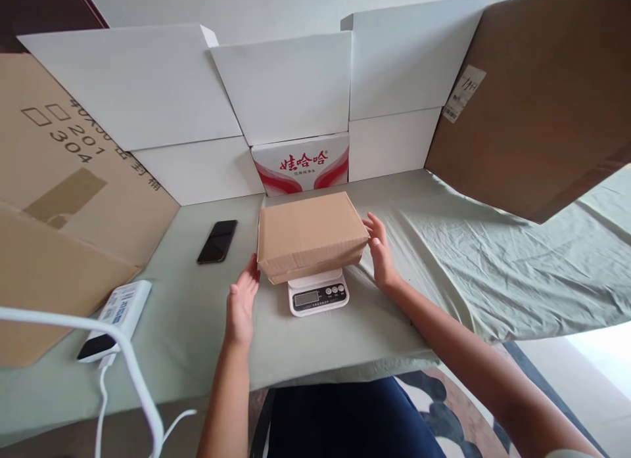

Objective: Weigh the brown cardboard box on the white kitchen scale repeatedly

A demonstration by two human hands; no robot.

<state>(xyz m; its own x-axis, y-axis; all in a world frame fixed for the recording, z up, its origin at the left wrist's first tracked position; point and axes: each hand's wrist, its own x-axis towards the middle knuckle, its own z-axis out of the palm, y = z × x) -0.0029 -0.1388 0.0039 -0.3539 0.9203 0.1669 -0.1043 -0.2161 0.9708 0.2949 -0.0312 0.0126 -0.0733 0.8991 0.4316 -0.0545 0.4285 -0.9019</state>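
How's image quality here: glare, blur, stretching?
Head view: washed-out bright patch at lower right; head view: left carton and right carton look stretched toward the edges, wide-angle style; head view: left hand and right hand show no obvious motion blur; head view: small print on the scale is unreadable.

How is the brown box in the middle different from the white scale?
The brown box is plain cardboard on top, but the white scale has a dark panel with a little screen and buttons. The brown box has sharp corners; the white scale's front corners are rounded. The brown box is above, while the white scale is underneath, partly hidden by it. Both are between the left hand and the right hand.
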